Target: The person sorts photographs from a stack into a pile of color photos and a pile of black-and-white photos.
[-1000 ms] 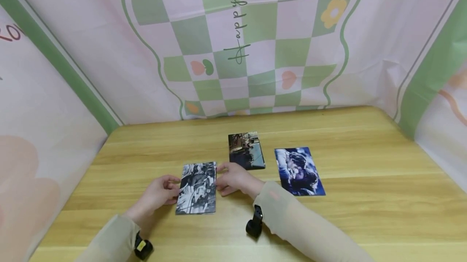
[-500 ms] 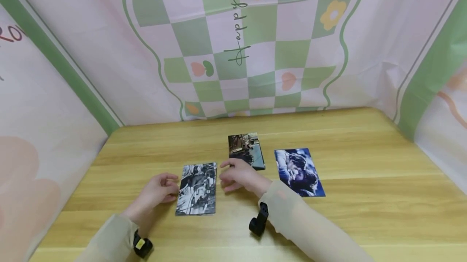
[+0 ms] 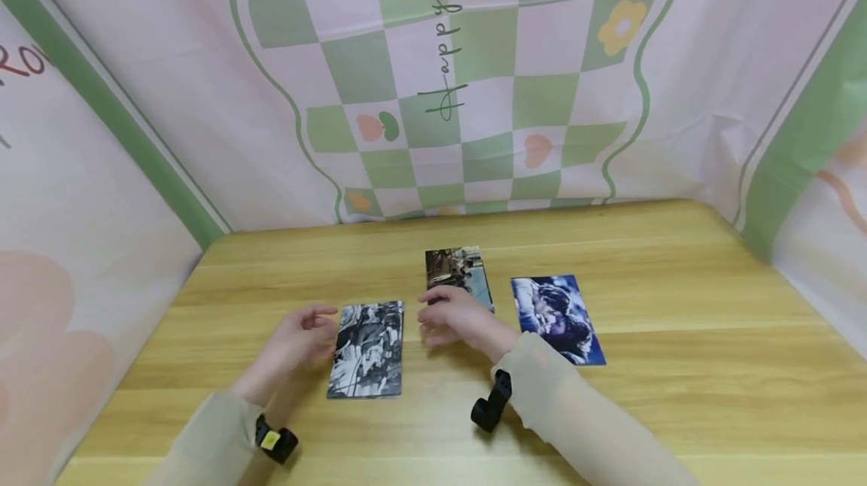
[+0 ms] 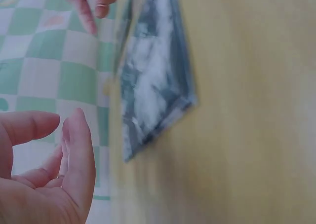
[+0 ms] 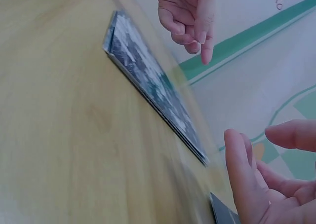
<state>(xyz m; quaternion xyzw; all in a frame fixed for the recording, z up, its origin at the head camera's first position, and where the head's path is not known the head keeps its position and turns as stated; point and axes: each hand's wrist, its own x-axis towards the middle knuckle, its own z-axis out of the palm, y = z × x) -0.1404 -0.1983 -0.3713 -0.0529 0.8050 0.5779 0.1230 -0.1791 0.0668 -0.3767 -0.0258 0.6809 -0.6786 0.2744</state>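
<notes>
A stack of photo prints with a black-and-white picture on top [image 3: 366,350] lies on the wooden table, and its layered edge [image 5: 148,100] shows in the right wrist view. Just left of it is my left hand [image 3: 298,339], fingers loosely bent and holding nothing; in the left wrist view a gap separates that hand [image 4: 54,174] from the stack. To the stack's right, my right hand [image 3: 467,319] hovers with relaxed fingers, also holding nothing. It covers the near part of a brownish photo print [image 3: 454,269]. A blue-toned photo print [image 3: 555,320] lies farther right.
The wooden table [image 3: 677,283] ends at a hanging cloth [image 3: 420,162] with green and white checks. More cloth hangs at both sides. A small black camera sits at each wrist, one near the left sleeve [image 3: 276,441], one near the right [image 3: 491,403].
My right hand has drawn away from the stack's right edge, moving right and slightly back over the brownish print. The left hand has lifted a little from the left edge. The prints lie where they were.
</notes>
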